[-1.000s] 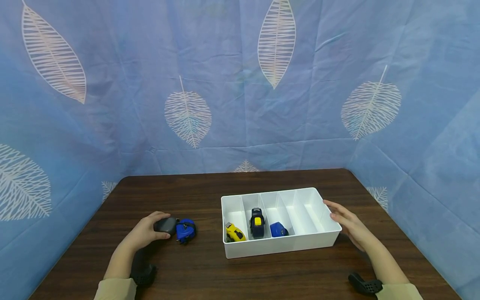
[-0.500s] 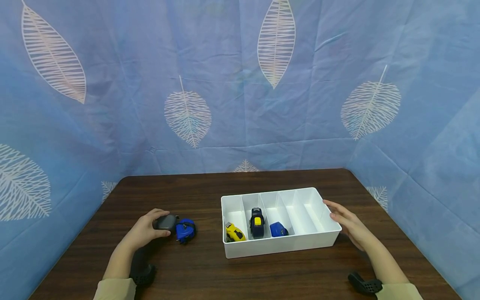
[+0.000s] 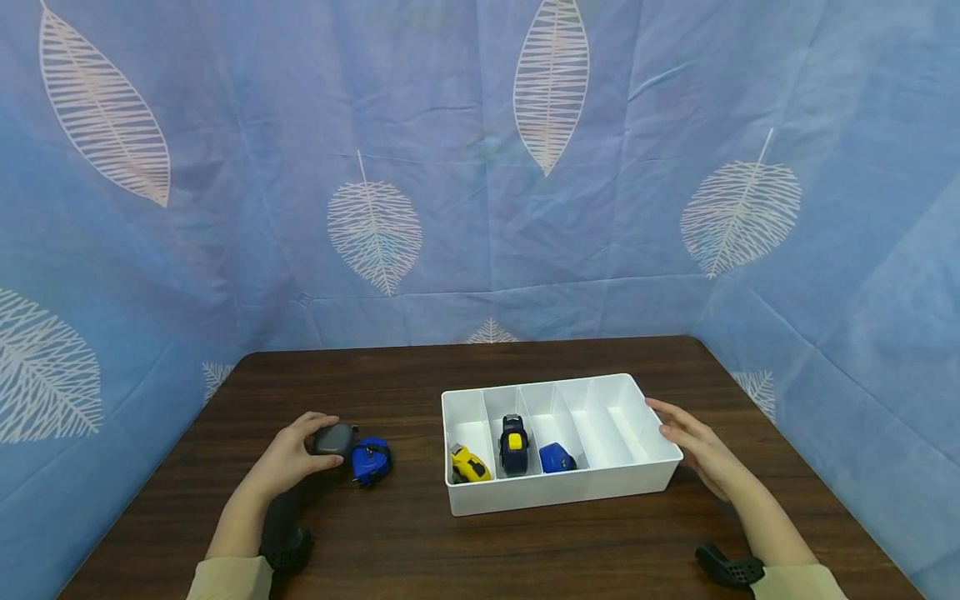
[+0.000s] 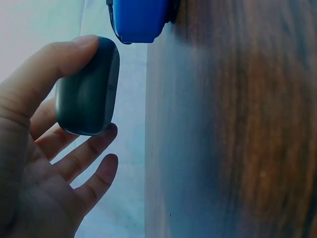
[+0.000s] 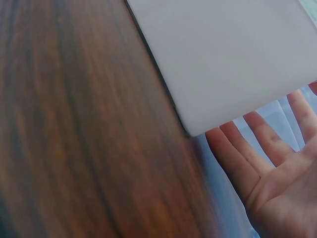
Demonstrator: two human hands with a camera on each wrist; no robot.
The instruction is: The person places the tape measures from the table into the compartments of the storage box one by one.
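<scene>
My left hand [image 3: 288, 458] pinches a dark grey tape measure [image 3: 332, 440] between thumb and fingers at the left of the table. In the left wrist view the rounded tape measure [image 4: 84, 94] appears slightly off the tabletop. A blue tape measure with a black strap [image 3: 371, 461] lies just right of it. My right hand [image 3: 701, 450] has its fingers extended against the right end of a white divided tray [image 3: 555, 493]. The right wrist view shows those fingers at the tray's end wall [image 5: 233, 59].
From left to right, the tray's compartments hold a yellow tape measure [image 3: 470, 465], a black-and-yellow tape measure [image 3: 514, 450] and a blue tape measure [image 3: 557, 458]. The brown wooden table [image 3: 465, 558] is bounded by blue leaf-patterned cloth [image 3: 450, 250] at its back and sides.
The dark grey tape measure has risen a little and tilted in my left hand. My right hand and the tray stay in place.
</scene>
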